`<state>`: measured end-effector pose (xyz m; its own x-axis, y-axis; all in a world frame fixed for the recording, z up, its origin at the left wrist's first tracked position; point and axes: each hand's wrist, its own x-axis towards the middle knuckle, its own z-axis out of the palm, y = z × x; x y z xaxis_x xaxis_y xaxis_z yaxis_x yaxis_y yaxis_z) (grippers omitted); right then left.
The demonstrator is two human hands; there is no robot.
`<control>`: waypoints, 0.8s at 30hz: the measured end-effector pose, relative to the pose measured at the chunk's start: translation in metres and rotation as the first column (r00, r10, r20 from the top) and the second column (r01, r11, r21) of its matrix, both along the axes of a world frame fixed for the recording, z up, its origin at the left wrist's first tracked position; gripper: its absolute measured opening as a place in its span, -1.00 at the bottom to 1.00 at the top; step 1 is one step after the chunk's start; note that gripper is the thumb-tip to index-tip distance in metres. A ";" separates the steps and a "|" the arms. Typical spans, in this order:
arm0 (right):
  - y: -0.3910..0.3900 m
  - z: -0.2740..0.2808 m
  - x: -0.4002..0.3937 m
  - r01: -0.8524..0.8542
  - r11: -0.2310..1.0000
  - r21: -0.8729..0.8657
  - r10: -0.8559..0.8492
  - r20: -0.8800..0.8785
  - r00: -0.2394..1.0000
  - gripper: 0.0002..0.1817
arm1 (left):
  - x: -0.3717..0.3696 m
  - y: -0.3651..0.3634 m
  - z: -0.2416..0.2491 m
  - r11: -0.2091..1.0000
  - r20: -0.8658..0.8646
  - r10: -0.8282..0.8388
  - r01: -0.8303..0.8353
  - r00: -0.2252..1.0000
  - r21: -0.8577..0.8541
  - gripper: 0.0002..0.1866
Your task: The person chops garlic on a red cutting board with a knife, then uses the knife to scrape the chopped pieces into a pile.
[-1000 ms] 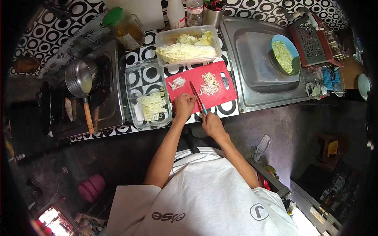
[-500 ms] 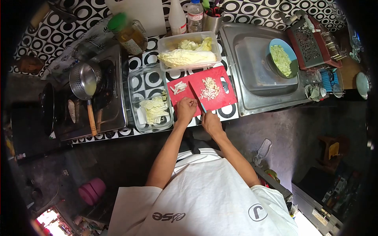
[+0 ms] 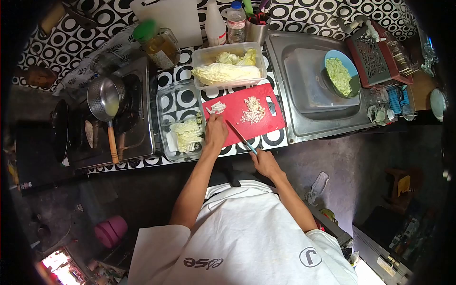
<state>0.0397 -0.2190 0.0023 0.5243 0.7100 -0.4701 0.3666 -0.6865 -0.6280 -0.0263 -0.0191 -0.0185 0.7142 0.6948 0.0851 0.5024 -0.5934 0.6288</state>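
A red cutting board point(image 3: 259, 128) lies on the patterned counter. It carries a pile of chopped cabbage point(image 3: 253, 110) and a few white cabbage strips point(image 3: 217, 107) at its left end. My left hand point(image 3: 216, 131) rests on the board's left part, fingers reaching toward the strips. My right hand point(image 3: 265, 163) is off the board's near edge, gripping a knife point(image 3: 240, 135) with a teal handle; its blade points up-left over the board.
A glass dish point(image 3: 167, 97) with cabbage leaves stands left of the board. A plastic tub point(image 3: 199, 53) of cabbage sits behind it. The sink point(image 3: 304, 71) on the right holds a blue bowl point(image 3: 350, 61) of shredded cabbage. A stove with a ladle point(image 3: 107, 107) is at the left.
My right hand pulled the knife back toward me, off the board's near edge. My left hand moved left and forward toward the white strips.
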 end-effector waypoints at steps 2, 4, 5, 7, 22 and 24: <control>0.002 0.004 0.003 0.065 0.998 -0.007 -0.065 0.016 0.998 -0.60 | 0.006 0.006 0.002 0.997 0.022 -0.002 0.000 1.000 0.073 -0.74; 0.004 0.007 0.007 0.133 0.991 -0.013 -0.132 0.032 0.991 -0.60 | 0.009 0.012 0.008 1.000 -0.058 0.025 -0.024 0.998 0.014 -0.74; 0.004 0.006 0.009 0.099 0.994 -0.041 -0.099 0.013 0.995 -0.61 | 0.011 0.013 0.008 1.000 -0.058 0.020 -0.020 0.998 0.015 -0.74; 0.004 0.007 0.012 0.071 0.995 -0.068 -0.071 -0.004 0.997 -0.62 | 0.014 0.015 0.004 1.000 -0.170 0.002 0.000 0.986 0.014 -0.75; 0.011 -0.001 0.003 0.165 0.986 -0.033 -0.164 0.035 0.986 -0.59 | 0.009 -0.002 -0.002 0.966 0.000 -0.156 0.153 0.988 -0.209 -0.76; 0.010 0.004 0.002 0.156 0.988 0.020 -0.156 0.017 0.988 -0.57 | 0.008 -0.005 -0.005 0.965 0.033 -0.147 0.151 0.989 -0.213 -0.77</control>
